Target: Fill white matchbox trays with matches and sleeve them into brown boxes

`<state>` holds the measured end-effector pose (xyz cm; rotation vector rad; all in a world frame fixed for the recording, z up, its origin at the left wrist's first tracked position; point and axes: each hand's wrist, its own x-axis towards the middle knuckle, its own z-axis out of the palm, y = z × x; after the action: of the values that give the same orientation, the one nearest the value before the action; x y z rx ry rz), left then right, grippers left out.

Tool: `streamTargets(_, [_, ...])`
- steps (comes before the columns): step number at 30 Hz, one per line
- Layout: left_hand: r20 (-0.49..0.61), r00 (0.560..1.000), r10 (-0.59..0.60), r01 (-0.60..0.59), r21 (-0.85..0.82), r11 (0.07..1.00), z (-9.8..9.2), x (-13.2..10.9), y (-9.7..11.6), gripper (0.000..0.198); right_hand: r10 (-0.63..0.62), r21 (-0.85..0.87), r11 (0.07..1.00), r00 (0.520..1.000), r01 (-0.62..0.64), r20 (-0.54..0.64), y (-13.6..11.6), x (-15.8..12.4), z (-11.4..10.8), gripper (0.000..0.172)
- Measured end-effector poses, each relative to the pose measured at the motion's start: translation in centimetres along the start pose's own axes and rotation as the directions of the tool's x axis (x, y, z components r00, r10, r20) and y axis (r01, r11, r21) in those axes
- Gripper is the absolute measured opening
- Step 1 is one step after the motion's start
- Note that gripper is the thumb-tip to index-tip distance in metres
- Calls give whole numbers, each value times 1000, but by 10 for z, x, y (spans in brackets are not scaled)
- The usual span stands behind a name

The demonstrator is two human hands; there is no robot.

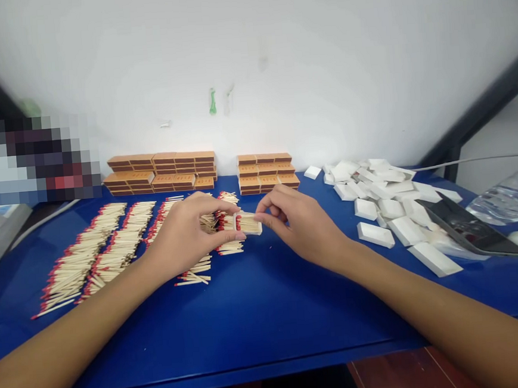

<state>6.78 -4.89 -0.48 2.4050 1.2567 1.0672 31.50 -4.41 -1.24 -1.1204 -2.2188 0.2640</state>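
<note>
My left hand (186, 235) and right hand (304, 223) each close their grip on one end of a match-filled tray (249, 223). Loose matches (97, 254) line the blue desk (259, 313).

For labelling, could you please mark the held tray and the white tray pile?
held tray (249, 223): head view, its match-filled middle.
white tray pile (390, 208): head view, a tray near its middle.

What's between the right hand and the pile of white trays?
Only bare blue table between the right hand and the white trays, in the head view.
</note>
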Motion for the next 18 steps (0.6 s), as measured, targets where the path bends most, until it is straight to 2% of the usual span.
streamTargets(4, [6,1000,-13,13,-29,999,1,0,1,40,-55,2,998,998,55,14,1,-1,0,7])
streamTargets(8, [-74,996,-52,53,18,998,-1,0,-4,41,-83,40,996,996,84,-33,-2,-4,1,11])
streamTargets(11, [-134,988,-81,91,68,993,-4,0,-6,40,-160,113,982,984,150,84,-6,-7,6,9])
streamTargets(14, [-148,985,-85,101,104,989,-5,1,-6,38,-216,161,970,951,183,219,-9,-10,14,10])
streamTargets(18, [-141,986,-89,102,89,991,-5,1,-6,42,-204,160,973,937,164,283,-10,-11,20,12])
